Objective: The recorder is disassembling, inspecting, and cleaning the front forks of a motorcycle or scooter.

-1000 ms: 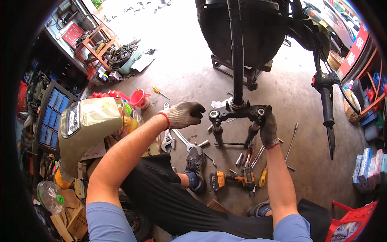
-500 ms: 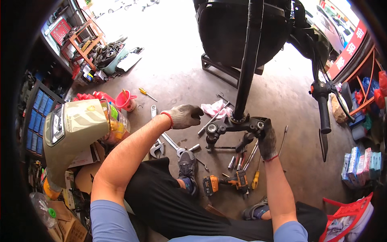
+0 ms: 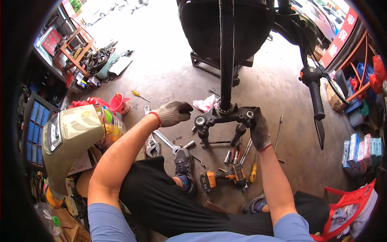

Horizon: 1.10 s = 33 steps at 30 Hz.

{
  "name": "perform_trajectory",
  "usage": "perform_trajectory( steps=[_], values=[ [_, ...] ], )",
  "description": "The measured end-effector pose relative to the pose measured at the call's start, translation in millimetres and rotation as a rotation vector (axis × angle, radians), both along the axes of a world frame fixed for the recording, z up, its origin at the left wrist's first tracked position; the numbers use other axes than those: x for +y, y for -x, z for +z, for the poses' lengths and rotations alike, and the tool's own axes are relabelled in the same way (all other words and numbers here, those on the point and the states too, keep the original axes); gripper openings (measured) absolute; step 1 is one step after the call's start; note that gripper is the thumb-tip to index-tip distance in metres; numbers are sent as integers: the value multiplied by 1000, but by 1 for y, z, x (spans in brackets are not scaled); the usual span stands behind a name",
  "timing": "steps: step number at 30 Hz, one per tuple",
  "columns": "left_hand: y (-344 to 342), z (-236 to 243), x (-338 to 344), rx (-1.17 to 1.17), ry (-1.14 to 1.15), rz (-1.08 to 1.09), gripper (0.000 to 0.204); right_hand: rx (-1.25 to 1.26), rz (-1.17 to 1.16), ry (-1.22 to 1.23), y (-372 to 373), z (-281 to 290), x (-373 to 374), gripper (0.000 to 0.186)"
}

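Two hands: right hand (image 3: 260,129) against black bracket (image 3: 223,117) (left hand (image 3: 172,113) half-curled).

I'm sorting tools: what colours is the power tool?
Orange and black: the power tool shows best in the head view.

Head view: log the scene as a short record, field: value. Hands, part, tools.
Left hand: gloved, in the air left of the fork, not touching it
Right hand: gloved, at the fork's right end, grip partly hidden
Fork: black, at the foot of the black tube
Floor tools: power drill, adjustable wrench, yellow screwdriver
Behind fork: pinkish cloth
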<state>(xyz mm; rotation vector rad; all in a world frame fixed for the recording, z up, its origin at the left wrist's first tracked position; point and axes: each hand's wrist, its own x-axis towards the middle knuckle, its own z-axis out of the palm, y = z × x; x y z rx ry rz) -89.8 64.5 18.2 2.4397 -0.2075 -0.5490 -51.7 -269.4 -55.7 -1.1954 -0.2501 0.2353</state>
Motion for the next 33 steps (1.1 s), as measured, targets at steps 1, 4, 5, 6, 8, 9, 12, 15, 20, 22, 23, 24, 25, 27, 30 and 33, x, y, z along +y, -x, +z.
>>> perform_trajectory(
  steps=[1,4,5,6,8,9,12,15,20,22,23,24,25,27,30,33],
  values=[
    [0,3,-2,10,-18,-2,47,11,41,4,-2,-2,-4,62],
    [1,6,-4,20,-35,2,46,9,78,14,-1,-1,-5,64],
    [1,6,-4,20,-31,11,46,-5,77,24,-1,0,-4,64],
    [2,7,-5,20,-32,9,46,-4,74,24,0,2,-4,64],
    [2,8,-6,20,-33,13,50,-42,30,49,2,5,-1,62],
    [2,10,-8,20,-33,11,50,-41,28,49,3,6,-1,62],
    [2,11,-10,35,-24,7,50,5,31,35,2,6,-2,63],
    [1,9,-10,29,6,15,49,-11,27,54,0,4,-2,61],
    [2,13,-14,3,24,21,49,41,29,7,-1,2,-5,62],
    [2,11,-11,-1,24,15,49,33,39,0,-1,1,-1,60],
    [1,11,-10,-6,24,4,49,23,45,-8,-1,0,1,59],
    [1,12,-11,-7,22,7,49,22,48,-10,-1,0,1,59],
    [1,12,-11,-19,27,1,46,22,39,3,-2,0,0,59],
    [2,13,-12,-32,30,0,44,21,35,14,-3,0,1,59],
    [2,18,-17,-42,25,4,43,6,-4,11,-3,-1,2,60],
    [4,25,-24,123,153,101,44,10,19,40,-3,2,-1,62]
  ],
)
